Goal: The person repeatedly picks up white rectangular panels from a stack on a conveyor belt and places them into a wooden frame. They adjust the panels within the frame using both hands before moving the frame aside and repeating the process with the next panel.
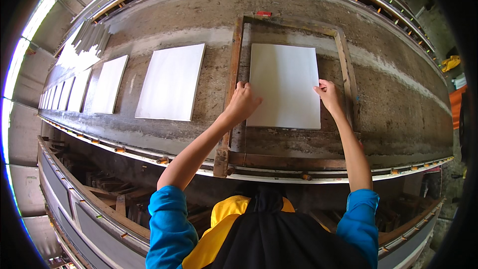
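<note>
A stack of white sheets, or one thick white panel (285, 87), lies flat on the long table inside a worn wooden frame (238, 55). At its right edge my right hand (328, 95) is closed, thumb and fingertips pinching the rim of the white panel. My left hand (242, 103) is by the panel's left edge, over the frame's left bar. Its fingers are curled and its thumb points toward the panel; what they grip, if anything, is hidden beneath the hand.
More white panels (172, 82) lie in a row to the left along the stained table (393, 109). White strips (89, 42) are piled at the far left. A small red object (264, 13) sits beyond the frame. Rails with orange pegs (163, 160) run along the table's edges.
</note>
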A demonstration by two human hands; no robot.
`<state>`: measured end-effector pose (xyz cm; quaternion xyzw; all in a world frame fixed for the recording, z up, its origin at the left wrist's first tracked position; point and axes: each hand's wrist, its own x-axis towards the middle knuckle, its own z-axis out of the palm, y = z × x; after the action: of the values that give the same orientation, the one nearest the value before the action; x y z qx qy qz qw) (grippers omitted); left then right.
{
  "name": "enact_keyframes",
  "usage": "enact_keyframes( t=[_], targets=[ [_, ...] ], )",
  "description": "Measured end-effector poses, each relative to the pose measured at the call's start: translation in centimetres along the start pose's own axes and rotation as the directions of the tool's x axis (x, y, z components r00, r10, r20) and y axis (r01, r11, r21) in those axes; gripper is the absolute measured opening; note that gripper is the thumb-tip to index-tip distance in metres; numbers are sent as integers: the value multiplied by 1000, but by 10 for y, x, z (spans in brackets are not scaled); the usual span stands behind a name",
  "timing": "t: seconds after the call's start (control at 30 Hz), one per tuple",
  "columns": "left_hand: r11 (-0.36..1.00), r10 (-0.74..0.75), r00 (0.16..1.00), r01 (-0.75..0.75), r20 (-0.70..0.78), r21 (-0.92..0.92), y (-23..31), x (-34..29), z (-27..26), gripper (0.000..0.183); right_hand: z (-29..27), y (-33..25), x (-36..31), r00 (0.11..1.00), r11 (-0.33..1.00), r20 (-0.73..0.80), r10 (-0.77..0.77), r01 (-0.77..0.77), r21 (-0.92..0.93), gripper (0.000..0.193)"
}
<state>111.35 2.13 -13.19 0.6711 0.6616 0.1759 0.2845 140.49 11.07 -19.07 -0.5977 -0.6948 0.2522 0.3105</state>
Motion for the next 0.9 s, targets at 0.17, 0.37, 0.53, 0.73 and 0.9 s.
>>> enact_keyframes(
  t=[0.17,0.37,0.53,0.73,0.9],
  targets=[
    [1000,24,1000,-24,3,18,0,-1,-2,59,-1,-3,1,999,998,2,-35,36,-55,36],
    [993,94,995,-90,-43,77,-6,1,7,59,0,7,-1,998,998,23,-54,53,35,37],
    [989,113,993,-108,-40,103,-7,0,7,61,-3,2,-4,996,997,28,-79,79,-1,39],
    [984,129,991,-126,-23,126,-4,0,5,62,-5,-3,-9,998,998,5,-67,67,-18,38],
    [987,101,995,-99,-13,126,-4,1,7,63,-3,-1,-9,997,997,-13,-71,71,-40,38]
  ],
)
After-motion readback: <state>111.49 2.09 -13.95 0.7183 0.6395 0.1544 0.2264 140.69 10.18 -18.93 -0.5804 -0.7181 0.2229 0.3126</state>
